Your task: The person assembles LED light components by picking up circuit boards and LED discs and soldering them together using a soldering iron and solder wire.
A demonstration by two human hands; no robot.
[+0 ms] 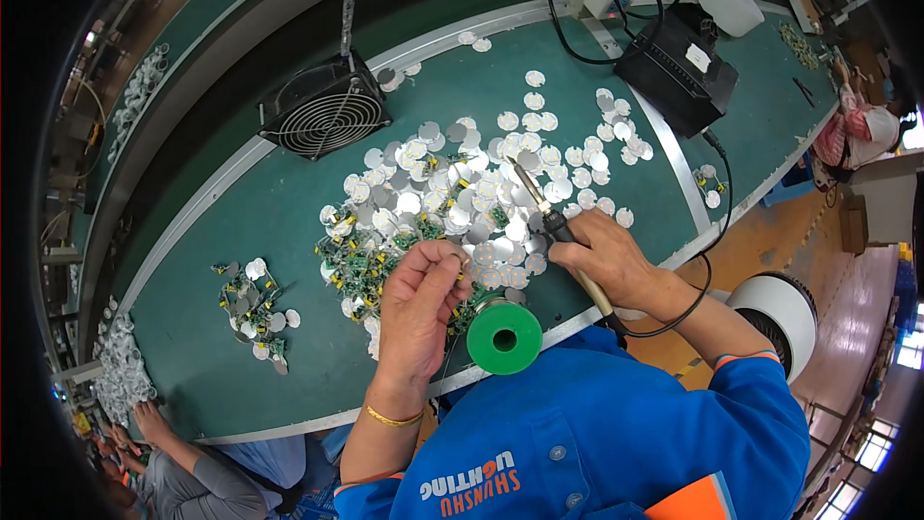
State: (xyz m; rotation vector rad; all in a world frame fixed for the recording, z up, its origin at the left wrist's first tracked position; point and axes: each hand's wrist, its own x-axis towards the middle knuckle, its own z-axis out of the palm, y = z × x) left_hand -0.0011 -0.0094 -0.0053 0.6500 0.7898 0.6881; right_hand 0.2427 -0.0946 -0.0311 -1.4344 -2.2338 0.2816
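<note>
My right hand (pixel 608 258) is closed round a soldering iron (pixel 587 284), its metal tip pointing up and left over the pile. My left hand (pixel 421 303) is pinched, thumb against fingers, at the pile's near edge; what it holds is too small to make out. Under and beyond both hands spreads a heap of round white LED boards (pixel 409 202), mixed at its left with green circuit boards (pixel 351 265) carrying yellow parts. Close to my body, right of my left hand, a green spool (pixel 503 337) stands at the bench edge.
A black fan (pixel 327 111) with a wire grille sits at the far left. The soldering station (pixel 677 67), a black box, stands back right, near a white tub (pixel 729 3). A smaller board cluster (pixel 255 313) lies left. Another person's hand (pixel 149 422) touches clear plastic parts (pixel 123 366).
</note>
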